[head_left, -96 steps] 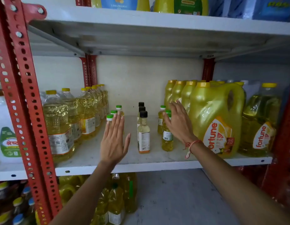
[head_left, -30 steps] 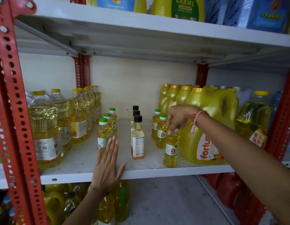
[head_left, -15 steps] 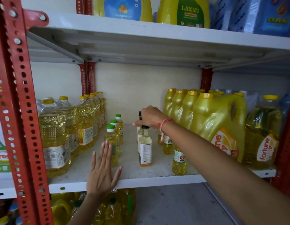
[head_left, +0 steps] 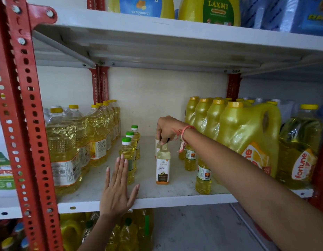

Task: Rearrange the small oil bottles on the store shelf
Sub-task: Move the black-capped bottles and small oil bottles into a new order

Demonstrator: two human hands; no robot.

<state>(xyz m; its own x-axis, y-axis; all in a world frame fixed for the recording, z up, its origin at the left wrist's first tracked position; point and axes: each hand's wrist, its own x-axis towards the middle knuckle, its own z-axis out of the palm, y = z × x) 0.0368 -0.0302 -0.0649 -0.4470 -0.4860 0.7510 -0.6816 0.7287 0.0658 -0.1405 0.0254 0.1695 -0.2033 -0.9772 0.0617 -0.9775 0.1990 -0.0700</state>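
Note:
Small oil bottles stand in three rows on the white shelf (head_left: 175, 198). The left row has green caps, front bottle (head_left: 127, 156). The middle row has white labels, front bottle (head_left: 162, 165). The right row's front bottle (head_left: 203, 180) is partly behind my forearm. My right hand (head_left: 168, 129) reaches over the middle row, its fingers pinched on the black cap of the front white-label bottle. My left hand (head_left: 119, 187) lies flat with fingers spread on the shelf's front edge, its fingertips touching the front green-cap bottle.
Large clear oil bottles (head_left: 62, 149) line the left side. Yellow Fortune jugs (head_left: 247, 140) crowd the right. A red perforated upright (head_left: 21, 124) stands at the front left. The upper shelf (head_left: 157, 33) hangs low overhead. More bottles sit on the shelf below (head_left: 128, 232).
My right hand left the right row's front bottle, crossed to the middle row and closed on the front bottle's cap. My left hand stayed flat on the shelf edge.

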